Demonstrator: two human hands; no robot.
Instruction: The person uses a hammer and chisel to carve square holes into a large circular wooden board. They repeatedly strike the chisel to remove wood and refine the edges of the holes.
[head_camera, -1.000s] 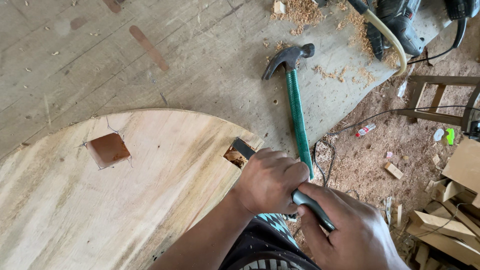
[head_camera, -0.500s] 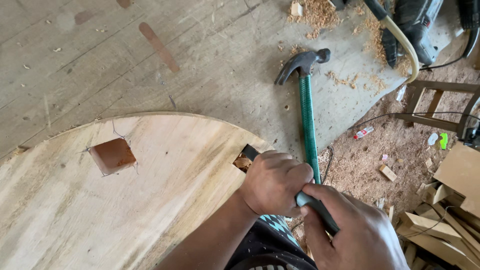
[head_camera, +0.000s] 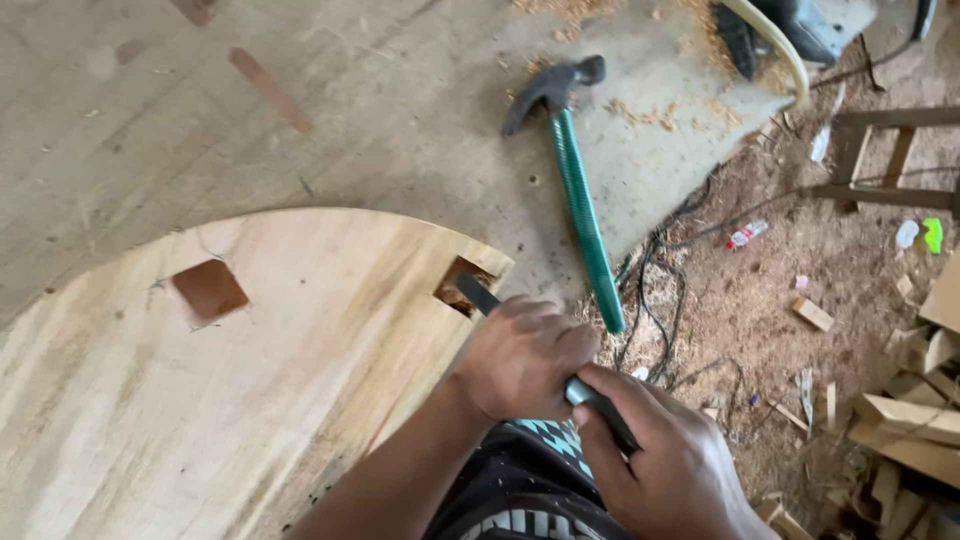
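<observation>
Bare forearms, bare hands (head_camera: 600, 410), black patterned garment (head_camera: 520, 490)

A small tube-shaped package (head_camera: 746, 235) lies on the sawdust-strewn floor right of the workbench — white with red ends. Further right sit a pale round scrap (head_camera: 906, 234) and a bright green wrapper (head_camera: 933, 235) — too small to tell more.

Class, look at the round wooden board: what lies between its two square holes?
In the head view, only bare pale wood of the board lies between the square hole and the edge hole, where the chisel sits.
</observation>
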